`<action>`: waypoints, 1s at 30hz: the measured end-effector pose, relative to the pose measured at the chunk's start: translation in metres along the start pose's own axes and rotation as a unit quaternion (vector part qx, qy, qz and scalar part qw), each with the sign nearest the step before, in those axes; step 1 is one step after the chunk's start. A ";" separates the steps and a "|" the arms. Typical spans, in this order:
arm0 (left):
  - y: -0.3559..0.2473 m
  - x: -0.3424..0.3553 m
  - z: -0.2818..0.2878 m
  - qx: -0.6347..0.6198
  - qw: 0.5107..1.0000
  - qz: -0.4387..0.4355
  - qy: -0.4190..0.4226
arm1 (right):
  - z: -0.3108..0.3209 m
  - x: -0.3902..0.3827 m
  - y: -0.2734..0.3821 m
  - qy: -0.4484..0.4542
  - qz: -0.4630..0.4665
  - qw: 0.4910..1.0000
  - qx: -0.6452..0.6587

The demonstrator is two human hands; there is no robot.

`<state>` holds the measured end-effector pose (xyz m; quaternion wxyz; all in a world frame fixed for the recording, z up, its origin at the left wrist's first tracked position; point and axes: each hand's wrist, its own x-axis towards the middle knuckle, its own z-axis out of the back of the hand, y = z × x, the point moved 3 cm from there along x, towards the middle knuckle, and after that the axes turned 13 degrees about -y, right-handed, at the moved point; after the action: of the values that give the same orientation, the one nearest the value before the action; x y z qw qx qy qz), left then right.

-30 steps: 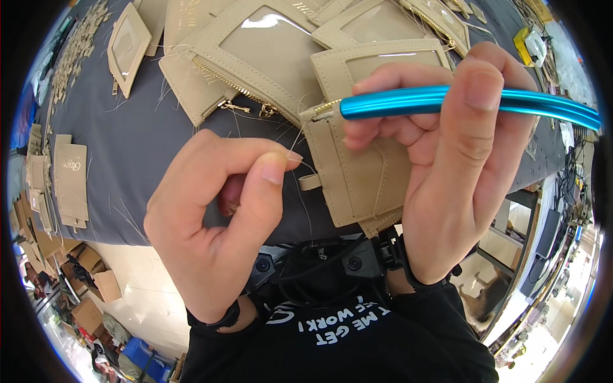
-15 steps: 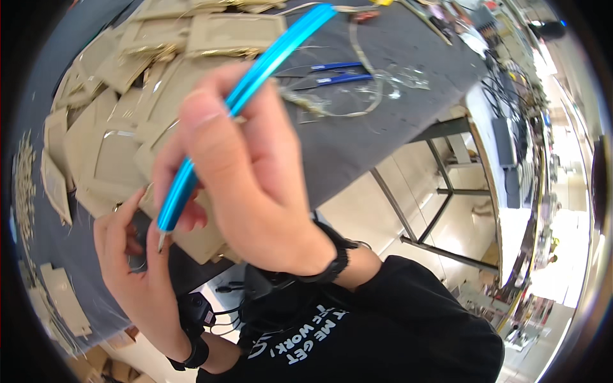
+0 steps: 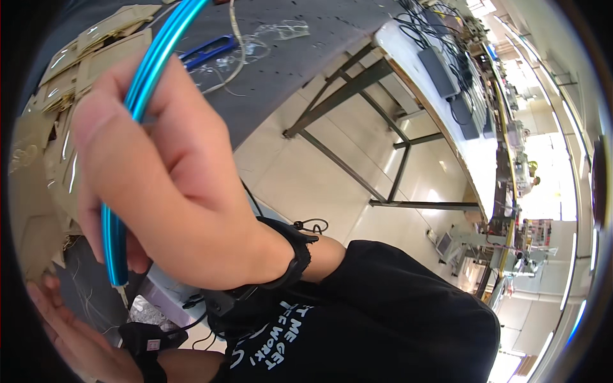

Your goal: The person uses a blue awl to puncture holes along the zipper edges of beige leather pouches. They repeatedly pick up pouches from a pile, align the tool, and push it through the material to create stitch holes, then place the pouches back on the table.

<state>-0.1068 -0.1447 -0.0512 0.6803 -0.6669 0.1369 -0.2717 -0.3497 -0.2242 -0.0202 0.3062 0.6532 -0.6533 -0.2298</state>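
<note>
Tabletop [image 3: 287,67] is dark grey, machinery [image 3: 527,260] perhaps beyond.

Tilted the curved, shiny blue metallic tool [image 3: 152,73] from nearly level to steep; unfolded the previously pinching left hand [image 3: 73,335].

Bright glare rightward, fisheye-bent edges

Blue pen-like tool [image 3: 152,70] glossy, metallic-looking. Pouches [image 3: 118,57] smooth, leather-like. Tabletop [image 3: 274,76] matt cloth; toward right edge, shiny plastic wrap [image 3: 285,29].
</note>
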 end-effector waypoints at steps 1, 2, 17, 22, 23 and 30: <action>-0.003 -0.001 0.012 0.027 0.996 -0.017 -0.086 | -0.003 0.004 -0.010 0.012 -0.013 1.000 0.023; -0.006 -0.010 -0.003 0.101 0.992 -0.028 -0.065 | 0.002 0.001 -0.003 -0.007 0.000 1.000 0.018; -0.008 -0.046 -0.046 0.225 0.923 -0.243 0.194 | -0.003 0.030 -0.033 0.019 0.100 0.994 0.031; -0.008 -0.053 -0.068 0.176 0.933 -0.254 0.185 | -0.009 0.039 -0.043 -0.014 0.095 0.993 -0.072; -0.009 -0.054 -0.068 0.163 0.944 -0.222 0.180 | -0.010 0.039 -0.037 -0.011 0.065 0.993 -0.096; -0.006 -0.048 -0.055 0.149 0.960 -0.169 0.168 | -0.016 0.037 -0.043 -0.031 0.045 0.970 -0.237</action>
<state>-0.1775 -0.1636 -0.0577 0.6835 -0.5161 0.0926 -0.5078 -0.3058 -0.2616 -0.0354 0.4420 0.5241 -0.6180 -0.3846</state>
